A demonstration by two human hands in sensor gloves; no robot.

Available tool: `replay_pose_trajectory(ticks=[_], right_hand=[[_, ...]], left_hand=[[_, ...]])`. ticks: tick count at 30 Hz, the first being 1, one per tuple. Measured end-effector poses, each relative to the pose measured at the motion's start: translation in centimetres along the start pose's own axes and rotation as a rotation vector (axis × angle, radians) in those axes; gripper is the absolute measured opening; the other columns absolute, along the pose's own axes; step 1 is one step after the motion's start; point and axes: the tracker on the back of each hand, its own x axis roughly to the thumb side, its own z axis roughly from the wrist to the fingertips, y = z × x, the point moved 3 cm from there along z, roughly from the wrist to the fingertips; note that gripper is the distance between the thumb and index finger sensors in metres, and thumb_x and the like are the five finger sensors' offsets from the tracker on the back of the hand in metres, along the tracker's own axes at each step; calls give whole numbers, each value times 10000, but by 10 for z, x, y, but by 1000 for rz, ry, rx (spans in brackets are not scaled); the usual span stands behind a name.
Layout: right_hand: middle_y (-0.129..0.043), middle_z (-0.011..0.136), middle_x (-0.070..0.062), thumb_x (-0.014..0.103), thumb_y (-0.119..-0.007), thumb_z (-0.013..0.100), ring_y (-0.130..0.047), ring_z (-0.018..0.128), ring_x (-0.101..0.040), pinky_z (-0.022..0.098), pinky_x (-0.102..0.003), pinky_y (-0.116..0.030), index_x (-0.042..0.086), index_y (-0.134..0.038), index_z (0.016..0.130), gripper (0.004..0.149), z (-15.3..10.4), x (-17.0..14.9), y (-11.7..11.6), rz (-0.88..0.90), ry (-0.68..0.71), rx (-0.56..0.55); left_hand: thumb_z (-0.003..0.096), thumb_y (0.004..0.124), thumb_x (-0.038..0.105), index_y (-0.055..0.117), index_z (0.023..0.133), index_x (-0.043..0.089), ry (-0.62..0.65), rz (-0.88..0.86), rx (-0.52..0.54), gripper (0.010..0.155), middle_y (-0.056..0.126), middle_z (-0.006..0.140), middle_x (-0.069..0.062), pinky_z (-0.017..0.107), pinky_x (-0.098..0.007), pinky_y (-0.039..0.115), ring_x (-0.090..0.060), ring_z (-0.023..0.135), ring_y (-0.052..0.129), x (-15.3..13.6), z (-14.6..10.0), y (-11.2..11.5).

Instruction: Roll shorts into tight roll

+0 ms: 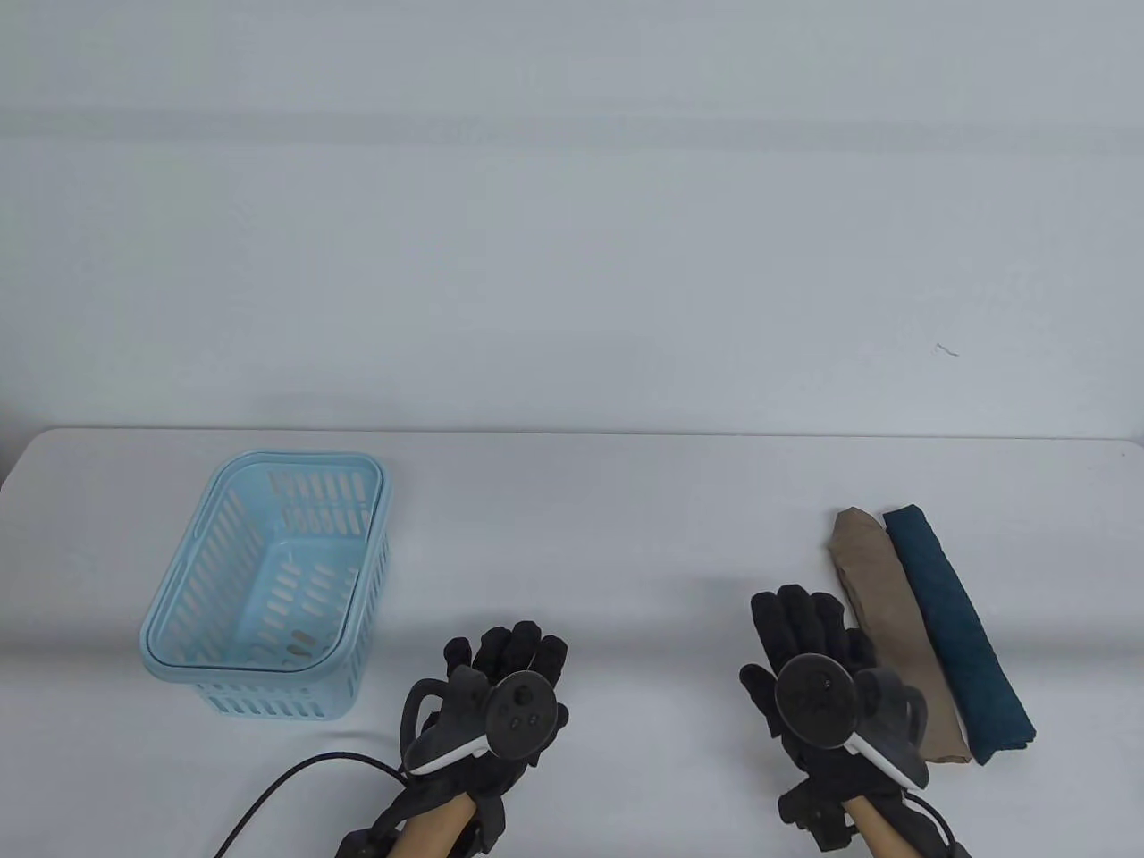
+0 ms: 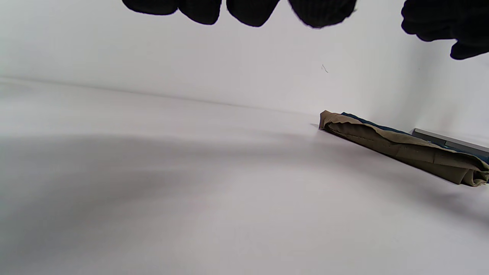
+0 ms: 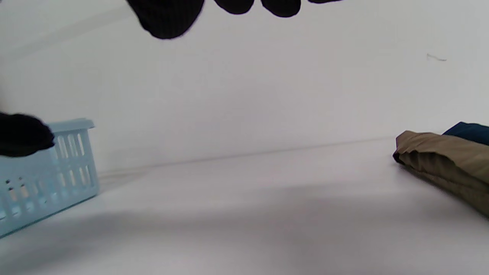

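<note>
Both hands near edge, fingers spread, holding nothing. Tan shorts, blue shorts touching, right. Basket left.

On the tabletop, the basket stands at the left and 2 folded shorts lie at the right, side by side and touching, the inner shorts left of the outer shorts. The left hand sits just right of the basket near the front edge. The right hand lies just left of the inner shorts.
</note>
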Motion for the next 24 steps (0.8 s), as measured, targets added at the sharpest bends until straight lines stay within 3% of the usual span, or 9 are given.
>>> replay_pose_trajectory(ticks=[7, 24], right_hand=[[-193, 1187, -185, 394, -605, 545, -208, 1088, -481, 713, -740, -273, 166, -264, 1122, 708, -4, 3, -40, -58, 23, 141], [-228, 1182, -184, 387, -605, 545, -232, 1083, -487, 713, -736, -281, 164, -285, 1120, 695, -4, 2, -41, -63, 25, 128]], left_hand=[[543, 588, 404, 402, 1126, 92, 13, 1, -13, 687, 379, 1191, -280, 647, -802, 273, -602, 1064, 421, 3, -1, 4], [544, 587, 400, 406, 1126, 94, 35, 2, -61, 682, 382, 1192, -277, 646, -803, 271, -599, 1066, 424, 9, 1, 14]])
